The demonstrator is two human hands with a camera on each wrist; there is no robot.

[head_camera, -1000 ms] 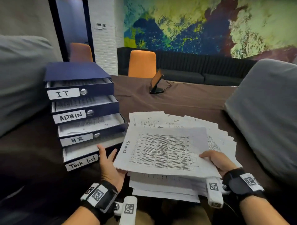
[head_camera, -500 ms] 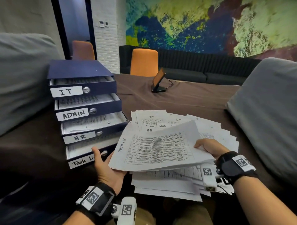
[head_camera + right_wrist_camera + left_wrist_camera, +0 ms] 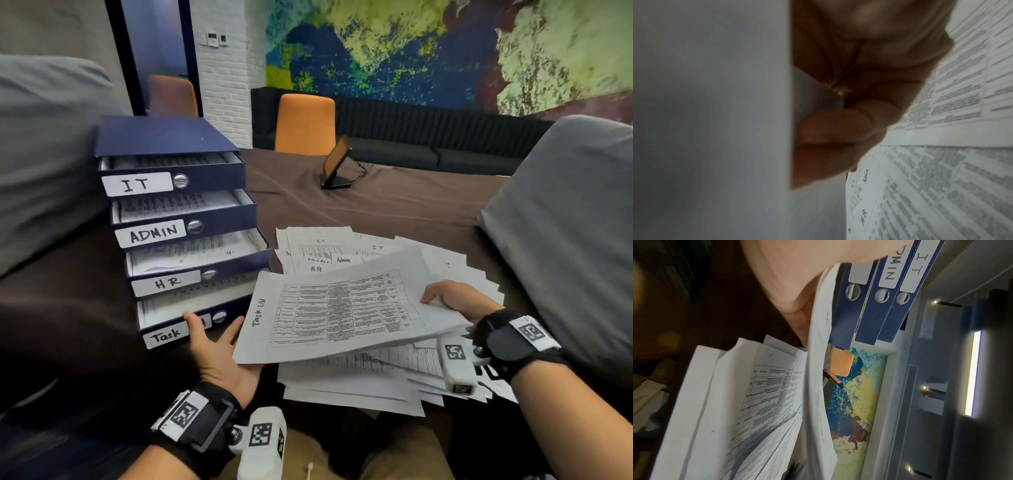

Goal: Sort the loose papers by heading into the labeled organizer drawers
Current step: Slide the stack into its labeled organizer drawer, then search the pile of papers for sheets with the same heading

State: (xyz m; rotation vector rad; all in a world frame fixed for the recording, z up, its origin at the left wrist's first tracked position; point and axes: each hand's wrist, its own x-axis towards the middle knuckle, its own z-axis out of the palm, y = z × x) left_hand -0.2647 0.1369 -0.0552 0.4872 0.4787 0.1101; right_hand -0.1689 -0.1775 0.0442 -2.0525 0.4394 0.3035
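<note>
A blue organizer (image 3: 164, 137) stands at the left with four partly pulled-out drawers labeled IT, ADMIN, HR and Task List (image 3: 162, 336); its drawer fronts (image 3: 888, 305) show in the left wrist view too. A printed sheet headed "Task List" (image 3: 342, 308) hangs tilted above the loose paper pile (image 3: 359, 387). My right hand (image 3: 459, 301) pinches its right edge, thumb on top and fingers (image 3: 834, 129) curled underneath. My left hand (image 3: 215, 349) lies open under the sheet's left corner, with the thumb in front of the Task List label. Sheets headed IT, Admin and HR fan out behind (image 3: 318, 253).
Grey cushions flank the brown table (image 3: 394, 209), one on the left (image 3: 44, 154) and one on the right (image 3: 565, 240). A small tablet on a stand (image 3: 337, 164) sits further back, with an orange chair (image 3: 305, 123) behind it.
Both hands have carried the Task List sheet left and up toward the organizer. My left hand now covers part of the bottom drawer's label.
</note>
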